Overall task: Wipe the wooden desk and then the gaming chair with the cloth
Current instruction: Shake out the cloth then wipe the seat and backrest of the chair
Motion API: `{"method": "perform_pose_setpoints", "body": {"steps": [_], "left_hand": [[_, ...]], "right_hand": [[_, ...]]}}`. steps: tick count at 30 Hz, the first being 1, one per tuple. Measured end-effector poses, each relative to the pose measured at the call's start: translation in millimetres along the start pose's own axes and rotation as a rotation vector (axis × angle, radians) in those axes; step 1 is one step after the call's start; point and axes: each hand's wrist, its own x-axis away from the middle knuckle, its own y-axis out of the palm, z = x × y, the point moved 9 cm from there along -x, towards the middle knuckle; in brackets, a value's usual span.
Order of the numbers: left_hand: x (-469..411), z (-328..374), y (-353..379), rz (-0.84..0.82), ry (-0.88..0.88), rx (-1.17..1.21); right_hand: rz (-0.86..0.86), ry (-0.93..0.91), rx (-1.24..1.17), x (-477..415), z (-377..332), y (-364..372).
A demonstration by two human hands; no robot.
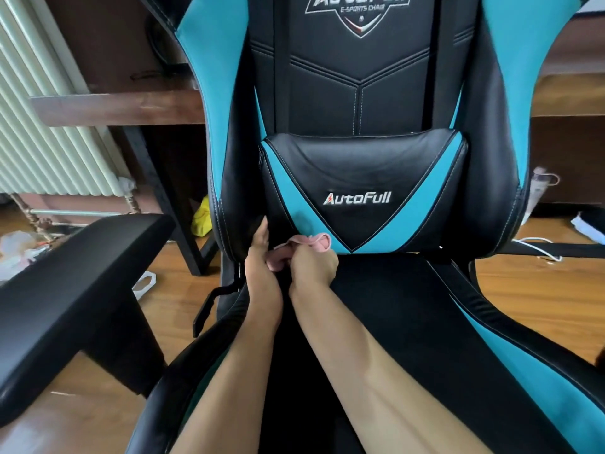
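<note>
The wiping is at the gaming chair (360, 93), so I judge the table (114, 106), behind it at 10 o'clock, is probably done, though its top hardly shows. The right hand (314, 265) is closed around the pink cloth (314, 242) in the seat crease, at 7 o'clock of the lumbar cushion (360, 172). The left hand (260, 253), fingers straight, presses the backrest edge just beside it. The seat, armrests and backrest probably remain.

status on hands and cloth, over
Left hand open, fingers against the backrest side. Right hand gripping pink cloth at the seat crease of the gaming chair. Lumbar cushion hangs just above it.
</note>
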Motion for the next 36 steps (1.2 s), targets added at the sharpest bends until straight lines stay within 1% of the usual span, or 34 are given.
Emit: {"method": "perform_pose_setpoints", "body": {"steps": [2, 3, 4, 6, 7, 10, 12, 13, 15, 16, 18, 21, 23, 24, 27, 29, 31, 34, 36], "left_hand": [[5, 3, 2, 0.025, 0.017, -0.021], [6, 5, 0, 0.044, 0.023, -0.02], [1, 0, -2, 0.048, 0.03, 0.002], [-2, 0, -2, 0.059, 0.03, 0.009], [0, 0, 0, 0.068, 0.012, 0.002], [-1, -1, -4, 0.144, -0.039, -0.034], [-2, -2, -6, 0.154, -0.03, -0.066], [-2, -1, -8, 0.157, -0.008, -0.111], [0, 6, -7, 0.148, 0.067, -0.305], [2, 11, -6, 0.14, 0.128, -0.402], [7, 21, -5, 0.147, 0.234, -0.515], [18, 30, 1, 0.137, 0.323, -0.574], [29, 37, 5, 0.113, 0.388, -0.556], [36, 43, 6, 0.108, 0.432, -0.552], [60, 58, 16, 0.068, 0.552, -0.598], [73, 63, 19, 0.009, 0.514, -0.559], [77, 63, 20, -0.067, 0.406, -0.501], [67, 59, 22, -0.244, 0.272, -0.632], [59, 57, 24, -0.357, 0.209, -0.761]], "right_hand": [[0.003, 0.099, -0.08, -4, -1, -1], [-0.023, 0.13, -0.126, -3, -4, 1], [-0.085, 0.127, -0.152, -2, -9, 6], [-0.225, 0.097, -0.092, 4, -15, 13], [-0.235, 0.094, -0.053, 3, -15, 11], [-0.187, 0.085, -0.066, 6, -23, 5], [-0.212, 0.041, -0.102, 13, -30, 7], [-0.215, 0.022, -0.109, 13, -31, 8], [-0.241, -0.014, -0.126, 18, -31, 6], [-0.26, -0.046, -0.132, 22, -33, 6], [-0.342, -0.141, -0.17, 28, -44, 9], [-0.387, -0.356, -0.242, 35, -75, 6], [-0.402, -0.451, -0.283, 42, -94, -2], [-0.405, -0.481, -0.272, 47, -98, -7], [-0.364, -0.576, -0.095, 58, -94, -23], [-0.352, -0.609, -0.052, 66, -88, -31], [-0.293, -0.609, -0.026, 72, -84, -38], [-0.149, -0.603, 0.042, 71, -74, -50], [-0.101, -0.594, 0.073, 77, -72, -53]]}}
